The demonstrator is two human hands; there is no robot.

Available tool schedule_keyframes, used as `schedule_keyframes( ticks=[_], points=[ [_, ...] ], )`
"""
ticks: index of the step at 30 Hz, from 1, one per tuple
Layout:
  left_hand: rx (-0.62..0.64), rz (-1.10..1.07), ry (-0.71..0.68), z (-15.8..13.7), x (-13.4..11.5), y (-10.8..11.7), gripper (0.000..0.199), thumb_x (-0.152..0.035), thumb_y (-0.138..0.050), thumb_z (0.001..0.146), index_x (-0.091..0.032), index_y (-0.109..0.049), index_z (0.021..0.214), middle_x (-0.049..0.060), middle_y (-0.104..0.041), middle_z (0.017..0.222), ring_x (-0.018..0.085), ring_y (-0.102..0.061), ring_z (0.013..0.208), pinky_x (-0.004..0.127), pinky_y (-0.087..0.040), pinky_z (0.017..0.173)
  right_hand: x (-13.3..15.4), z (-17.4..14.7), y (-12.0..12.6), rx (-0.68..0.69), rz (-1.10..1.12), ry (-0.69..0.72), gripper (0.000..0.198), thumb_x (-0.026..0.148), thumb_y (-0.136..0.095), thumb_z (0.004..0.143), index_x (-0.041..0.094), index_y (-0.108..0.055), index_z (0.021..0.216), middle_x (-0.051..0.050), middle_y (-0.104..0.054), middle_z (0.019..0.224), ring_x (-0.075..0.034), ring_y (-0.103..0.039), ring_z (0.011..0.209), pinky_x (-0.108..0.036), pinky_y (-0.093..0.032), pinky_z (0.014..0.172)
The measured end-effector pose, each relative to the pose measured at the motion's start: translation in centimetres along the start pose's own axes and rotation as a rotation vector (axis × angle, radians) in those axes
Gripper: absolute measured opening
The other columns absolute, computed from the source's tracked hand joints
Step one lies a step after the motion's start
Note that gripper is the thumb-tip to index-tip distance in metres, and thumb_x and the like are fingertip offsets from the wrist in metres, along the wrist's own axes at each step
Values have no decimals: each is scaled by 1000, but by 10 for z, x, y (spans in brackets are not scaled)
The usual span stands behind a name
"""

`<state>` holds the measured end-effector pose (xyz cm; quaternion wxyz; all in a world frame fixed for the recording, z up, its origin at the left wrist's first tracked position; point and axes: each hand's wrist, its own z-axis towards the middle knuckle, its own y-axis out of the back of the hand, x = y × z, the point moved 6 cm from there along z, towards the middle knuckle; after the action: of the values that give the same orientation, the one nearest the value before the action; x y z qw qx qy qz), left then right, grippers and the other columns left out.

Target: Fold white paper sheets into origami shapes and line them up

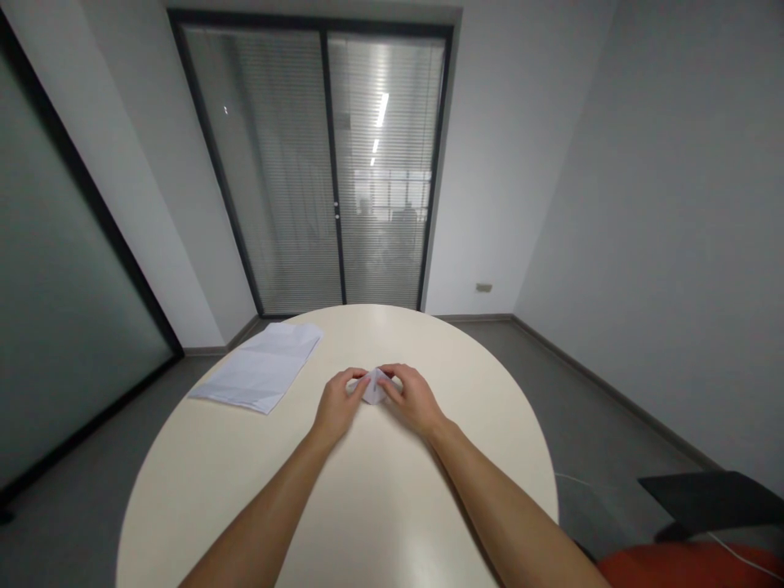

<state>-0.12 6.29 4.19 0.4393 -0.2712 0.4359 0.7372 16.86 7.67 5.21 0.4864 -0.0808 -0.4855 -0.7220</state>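
Between my two hands is a small piece of folded white paper (374, 389), with a point at its top and another toward me. My left hand (339, 403) pinches its left side, thumb on the near face and fingers behind. On the right side my right hand (414, 398) grips it the same way, its thumb pressed near the middle. Both hands are close to the tabletop, and I cannot tell whether the folded paper touches it. The fingers hide the paper's side corners.
A stack of white paper sheets (260, 365) lies on the left of the round cream table (490, 416). At the lower right stand a red chair seat (692, 565) and a black armrest-like panel (716, 500). Beyond the table is a glass partition with blinds (282, 180).
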Motion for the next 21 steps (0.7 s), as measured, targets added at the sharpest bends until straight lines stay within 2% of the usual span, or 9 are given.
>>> schedule_keyframes(
  ticks=[3, 9, 13, 21],
  points=[
    [-8, 47, -56, -1, -6, 2, 22, -39, -58, 90, -22, -72, 93, 5, -75, 97, 22, -67, 96, 35, -50, 92, 0, 0, 1, -14, -14, 24, 22, 34, -54, 99, 23, -71, 108, -7, -73, 104, -22, -63, 98, -36, -46, 91],
    [-24, 73, -98, 0, -7, 5, 22, -37, -57, 92, -21, -72, 91, 6, -74, 96, 21, -66, 96, 34, -50, 89, -2, 0, 1, -39, 5, 26, 22, 37, -55, 99, 23, -71, 103, -6, -72, 100, -21, -63, 96, -35, -46, 89],
    [-35, 44, -77, 0, 0, 6, 24, -40, -57, 92, -22, -73, 94, 6, -74, 99, 21, -66, 96, 32, -50, 82, -3, 1, 3, -42, 38, 9, 21, 37, -55, 99, 22, -70, 102, -6, -72, 100, -20, -63, 95, -34, -47, 89],
    [-76, -76, 20, 2, 10, 8, 26, -41, -57, 90, -19, -71, 95, 7, -75, 97, 21, -68, 92, 33, -54, 85, -14, 1, 6, -66, 86, -76, 20, 37, -56, 96, 23, -70, 100, -6, -73, 103, -20, -65, 96, -34, -49, 88]
  ],
)
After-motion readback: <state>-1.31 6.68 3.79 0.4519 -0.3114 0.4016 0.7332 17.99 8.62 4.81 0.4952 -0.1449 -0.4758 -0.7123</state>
